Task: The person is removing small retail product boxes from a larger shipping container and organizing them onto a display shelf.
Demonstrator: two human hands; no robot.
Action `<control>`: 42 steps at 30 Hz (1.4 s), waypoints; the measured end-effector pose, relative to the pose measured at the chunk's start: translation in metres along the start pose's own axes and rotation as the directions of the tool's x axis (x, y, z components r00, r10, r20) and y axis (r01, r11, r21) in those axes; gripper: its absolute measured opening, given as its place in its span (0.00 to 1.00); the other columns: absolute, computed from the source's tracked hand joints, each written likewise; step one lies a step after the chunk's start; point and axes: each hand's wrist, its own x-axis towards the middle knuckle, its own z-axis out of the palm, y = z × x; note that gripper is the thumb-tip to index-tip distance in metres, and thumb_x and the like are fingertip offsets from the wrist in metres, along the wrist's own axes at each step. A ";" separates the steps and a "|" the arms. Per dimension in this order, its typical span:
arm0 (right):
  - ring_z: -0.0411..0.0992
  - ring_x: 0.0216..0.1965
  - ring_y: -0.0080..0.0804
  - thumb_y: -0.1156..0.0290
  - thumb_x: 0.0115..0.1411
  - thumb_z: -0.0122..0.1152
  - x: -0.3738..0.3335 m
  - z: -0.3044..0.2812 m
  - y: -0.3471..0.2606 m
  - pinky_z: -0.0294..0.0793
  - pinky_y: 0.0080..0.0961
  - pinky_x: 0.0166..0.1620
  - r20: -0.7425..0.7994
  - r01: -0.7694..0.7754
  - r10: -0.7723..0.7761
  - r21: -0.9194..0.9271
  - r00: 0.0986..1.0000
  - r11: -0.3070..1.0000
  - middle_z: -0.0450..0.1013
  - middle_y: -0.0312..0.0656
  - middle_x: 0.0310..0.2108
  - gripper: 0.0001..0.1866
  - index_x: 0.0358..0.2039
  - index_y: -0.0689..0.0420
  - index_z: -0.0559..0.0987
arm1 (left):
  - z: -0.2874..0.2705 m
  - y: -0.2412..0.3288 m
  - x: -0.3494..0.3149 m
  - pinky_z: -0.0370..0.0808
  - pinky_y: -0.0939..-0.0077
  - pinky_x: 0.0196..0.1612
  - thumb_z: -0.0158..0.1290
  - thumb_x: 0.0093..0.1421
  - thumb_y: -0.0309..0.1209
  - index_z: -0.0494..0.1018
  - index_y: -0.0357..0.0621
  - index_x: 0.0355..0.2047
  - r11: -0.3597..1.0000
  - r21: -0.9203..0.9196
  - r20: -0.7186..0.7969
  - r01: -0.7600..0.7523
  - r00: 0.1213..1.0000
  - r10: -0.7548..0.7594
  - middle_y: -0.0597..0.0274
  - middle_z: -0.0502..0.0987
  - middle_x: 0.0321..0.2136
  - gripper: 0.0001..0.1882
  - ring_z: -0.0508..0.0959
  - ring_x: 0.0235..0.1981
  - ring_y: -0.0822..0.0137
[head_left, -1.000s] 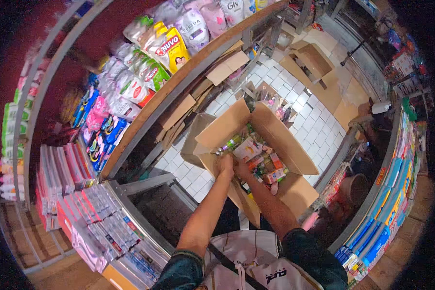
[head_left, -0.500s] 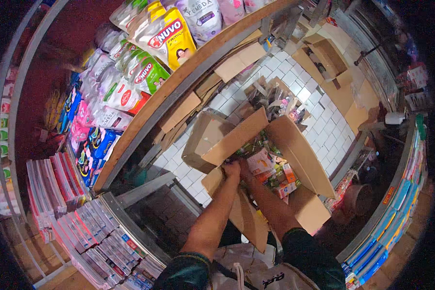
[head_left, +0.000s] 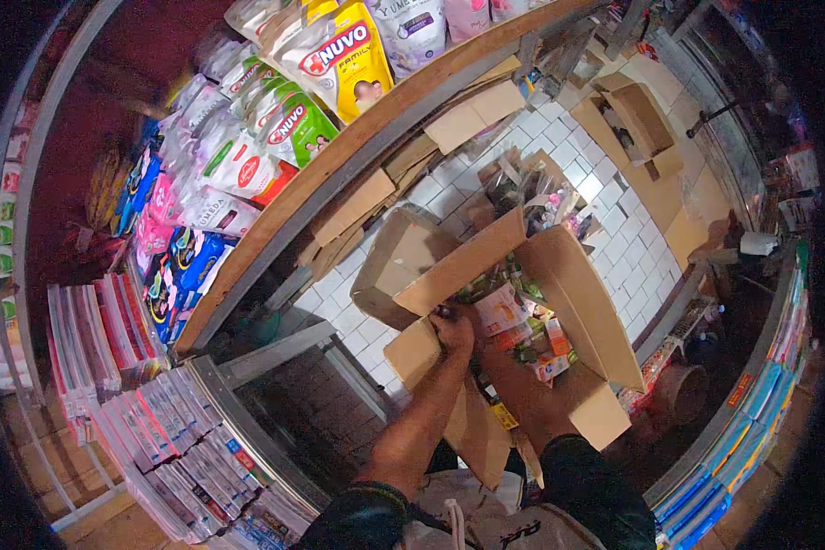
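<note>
An open cardboard box (head_left: 573, 293) stands in front of me with its flaps spread. Small cartons and packets, among them a white and orange carton (head_left: 500, 312), fill it. My left hand (head_left: 455, 332) is at the box's left side, by the raised flap (head_left: 467, 266). Its fingers are curled, with something small and dark at them that I cannot make out. My right hand (head_left: 472, 323) is inside the box close beside the left one, its fingers hidden.
A second cardboard box (head_left: 394, 266) sits just beyond, left of the first. Soap refill pouches (head_left: 293, 119) crowd a wood-edged shelf (head_left: 275, 229) at the upper left. Stacked packs (head_left: 188, 440) lie lower left. Another open carton (head_left: 632, 119) rests on the tiled floor.
The view has shifted slightly, so the box sits a little further right and lower. My left hand has turned, its fingers now showing curled; my right forearm has moved slightly across the box.
</note>
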 end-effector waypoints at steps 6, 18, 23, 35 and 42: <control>0.70 0.42 0.45 0.64 0.55 0.56 0.004 -0.001 0.002 0.65 0.36 0.49 0.007 0.019 -0.019 -0.025 1.000 1.000 0.73 0.47 0.41 0.18 0.45 0.57 0.76 | 0.000 0.000 0.001 0.69 0.52 0.49 0.54 0.52 0.46 0.56 0.38 0.56 1.000 -0.008 -0.030 0.027 0.999 -0.027 0.38 0.73 0.43 0.37 0.74 0.45 0.39; 0.71 0.37 0.45 0.66 0.55 0.55 -0.019 -0.004 -0.030 0.68 0.37 0.45 -0.041 0.169 -0.173 -0.083 0.984 0.982 0.73 0.47 0.37 0.16 0.43 0.56 0.77 | -0.018 -0.019 0.007 0.69 0.60 0.52 0.52 0.54 0.32 0.64 0.36 0.53 0.830 -0.470 0.022 -0.301 0.936 0.352 0.46 0.74 0.46 0.26 0.74 0.47 0.52; 0.71 0.35 0.45 0.66 0.55 0.55 -0.063 -0.022 -0.055 0.69 0.37 0.44 -0.181 0.297 -0.339 -0.224 0.923 0.928 0.74 0.46 0.35 0.15 0.42 0.56 0.78 | -0.075 0.007 -0.065 0.66 0.61 0.54 0.53 0.55 0.37 0.62 0.33 0.54 0.925 -0.355 0.450 -0.136 0.842 0.297 0.43 0.71 0.49 0.29 0.71 0.50 0.52; 0.74 0.31 0.39 0.63 0.53 0.64 -0.217 -0.073 -0.143 0.72 0.30 0.33 -0.654 0.100 -0.166 -0.137 0.738 0.985 0.75 0.47 0.33 0.16 0.40 0.57 0.79 | -0.179 -0.024 -0.203 0.47 0.60 0.66 0.55 0.58 0.40 0.35 0.37 0.67 0.576 -0.539 0.659 -0.615 0.118 0.743 0.41 0.43 0.66 0.48 0.46 0.68 0.50; 0.71 0.29 0.23 0.69 0.53 0.66 -0.317 -0.087 -0.162 0.72 0.25 0.33 -0.788 0.053 -0.095 -0.079 0.608 0.995 0.73 0.37 0.26 0.12 0.36 0.61 0.79 | -0.234 -0.061 -0.207 0.74 0.66 0.46 0.62 0.51 0.31 0.73 0.35 0.39 0.310 -0.562 0.705 -0.766 -0.249 0.664 0.49 0.77 0.39 0.17 0.77 0.44 0.53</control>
